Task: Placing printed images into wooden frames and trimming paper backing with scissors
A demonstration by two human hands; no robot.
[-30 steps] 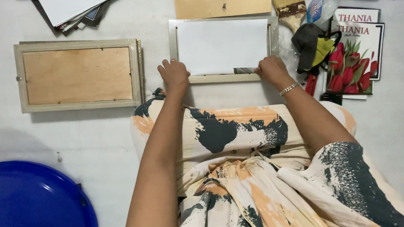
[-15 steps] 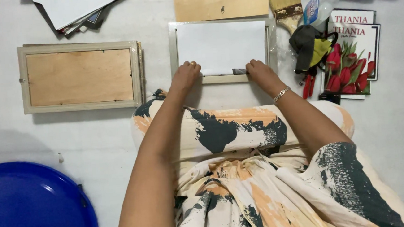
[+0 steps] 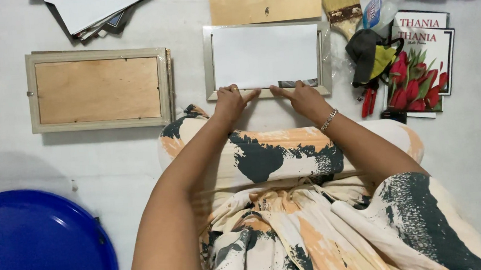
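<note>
The white floor (image 3: 112, 155) bears two picture frames (image 3: 99, 89) (image 3: 266, 60), a blue basin (image 3: 34, 251), a plywood sheet (image 3: 265, 1) and a paintbrush (image 3: 345, 12).

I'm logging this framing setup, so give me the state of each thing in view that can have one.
Left hand: bare, fingers on the frame's near edge.
Right hand: bare, fingers on the same edge.
Frame: flat, face down, white sheet inside.
Second frame: flat, wooden backing fitted.
Loose board: flat, outside any frame.
Brush: lying flat, untouched.
Blue tub: cut off by the picture's edge.
</note>
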